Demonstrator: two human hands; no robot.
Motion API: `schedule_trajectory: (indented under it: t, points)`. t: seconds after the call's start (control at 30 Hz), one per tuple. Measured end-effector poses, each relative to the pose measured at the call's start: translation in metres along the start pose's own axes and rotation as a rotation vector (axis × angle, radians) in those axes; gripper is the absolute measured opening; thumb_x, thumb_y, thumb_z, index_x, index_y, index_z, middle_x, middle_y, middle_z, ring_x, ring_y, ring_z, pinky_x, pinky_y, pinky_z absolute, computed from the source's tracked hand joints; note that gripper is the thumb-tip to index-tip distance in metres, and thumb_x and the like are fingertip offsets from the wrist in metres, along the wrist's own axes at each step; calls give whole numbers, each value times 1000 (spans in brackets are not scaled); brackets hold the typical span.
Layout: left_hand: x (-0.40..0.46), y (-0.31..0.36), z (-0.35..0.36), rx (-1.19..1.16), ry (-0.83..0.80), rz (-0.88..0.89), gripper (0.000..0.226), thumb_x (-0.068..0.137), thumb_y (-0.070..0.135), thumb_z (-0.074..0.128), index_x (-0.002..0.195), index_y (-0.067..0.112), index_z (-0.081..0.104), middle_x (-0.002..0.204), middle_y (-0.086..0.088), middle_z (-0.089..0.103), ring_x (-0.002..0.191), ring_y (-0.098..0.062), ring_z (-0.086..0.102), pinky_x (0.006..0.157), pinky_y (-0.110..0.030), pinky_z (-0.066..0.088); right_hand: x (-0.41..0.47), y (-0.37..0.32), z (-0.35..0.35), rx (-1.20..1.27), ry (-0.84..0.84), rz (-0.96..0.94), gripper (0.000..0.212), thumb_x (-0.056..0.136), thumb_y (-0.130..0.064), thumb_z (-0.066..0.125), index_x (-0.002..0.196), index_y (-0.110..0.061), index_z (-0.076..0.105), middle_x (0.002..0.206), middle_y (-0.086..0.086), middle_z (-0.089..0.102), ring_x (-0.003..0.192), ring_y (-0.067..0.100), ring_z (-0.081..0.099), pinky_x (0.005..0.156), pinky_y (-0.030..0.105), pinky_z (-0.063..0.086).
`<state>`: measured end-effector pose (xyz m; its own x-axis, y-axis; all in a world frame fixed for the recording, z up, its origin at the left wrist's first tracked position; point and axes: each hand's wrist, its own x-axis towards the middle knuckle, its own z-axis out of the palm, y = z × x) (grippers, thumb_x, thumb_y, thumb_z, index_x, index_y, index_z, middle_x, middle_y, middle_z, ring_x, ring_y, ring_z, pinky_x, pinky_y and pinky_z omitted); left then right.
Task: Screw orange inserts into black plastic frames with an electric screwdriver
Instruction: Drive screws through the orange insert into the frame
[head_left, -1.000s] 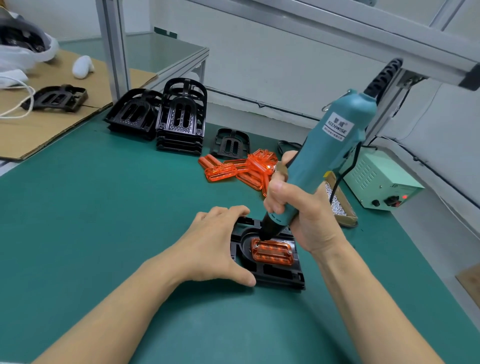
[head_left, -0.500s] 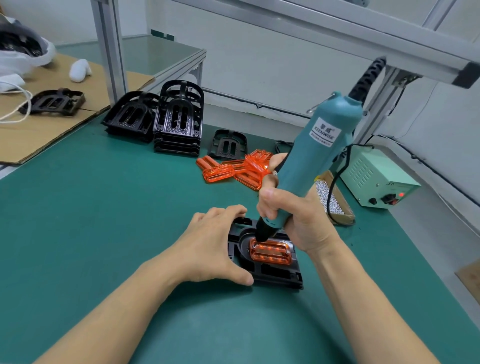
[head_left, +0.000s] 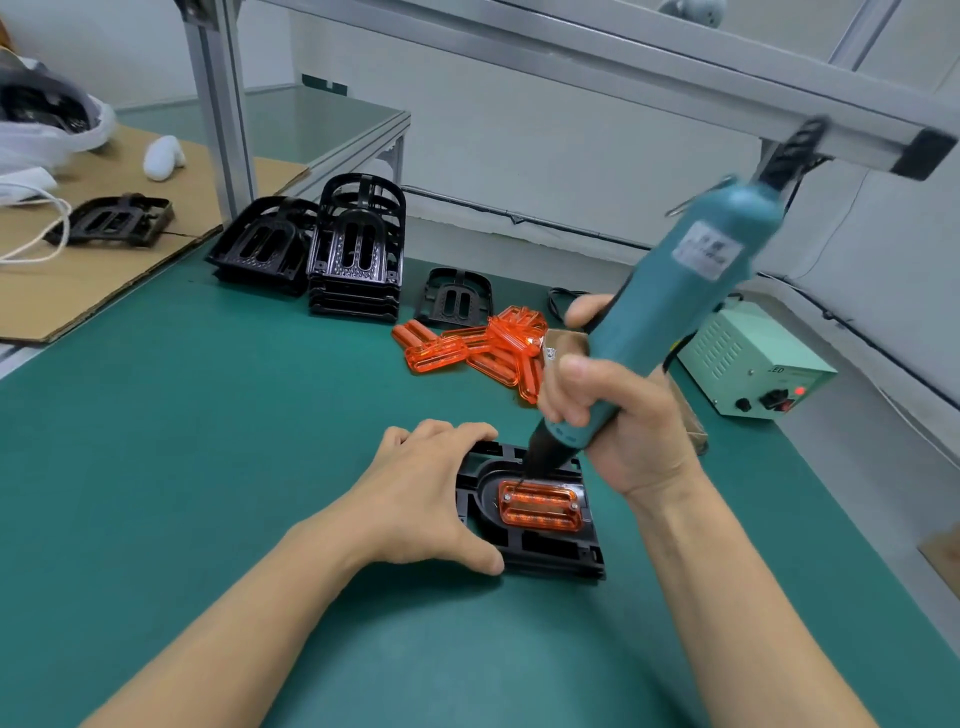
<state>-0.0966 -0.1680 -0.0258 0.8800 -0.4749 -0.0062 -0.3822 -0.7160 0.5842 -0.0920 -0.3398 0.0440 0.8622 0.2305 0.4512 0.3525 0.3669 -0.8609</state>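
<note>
Your right hand (head_left: 618, 415) grips the electric screwdriver (head_left: 670, 322), fingers wrapped round the barrel, tip on the orange insert's (head_left: 540, 506) far-left corner. Insert sits in the black frame (head_left: 545, 551) on the table (head_left: 208, 441). Your left hand (head_left: 426, 499) clamps the frame's left edge (thumb at near corner).
</note>
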Motion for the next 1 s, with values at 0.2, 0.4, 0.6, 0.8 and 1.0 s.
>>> schedule_trajectory:
  t: [0.2,0.4,0.6,0.8,1.0]
  points:
    - [-2,-2,1,-25,11,4,103,45,60,78,134,44,29,120,16,34,88,-1,16,89,-25,23,1,-28,-20,42,189,-86,26,75,-2,59,95,-18,54,52,-7,40,44,9,38,52,23,41]
    - [-6,-5,7,-53,59,-9,110,40,68,70,137,50,22,125,21,29,115,-9,18,97,-27,28,-19,-43,-50,19,524,-136,16,85,-9,61,86,-24,55,55,-8,42,47,7,40,52,22,41]
    - [-5,-8,10,50,145,128,109,43,73,59,141,42,24,143,26,24,131,4,10,108,-21,8,-53,-68,-92,-156,877,-43,22,87,-36,65,83,-23,49,55,-7,52,45,8,47,48,18,43]
    - [-2,-8,9,56,168,129,111,43,77,57,142,40,25,146,22,25,136,1,10,112,-25,6,-89,-94,-141,-366,1015,287,23,92,-39,62,91,-20,48,68,2,54,45,9,55,45,22,51]
    - [0,-10,9,84,155,133,110,43,81,51,142,39,29,150,23,21,140,-2,12,114,-28,7,-109,-89,-170,-727,870,759,31,92,-40,61,100,-13,50,70,9,56,44,15,57,46,29,50]
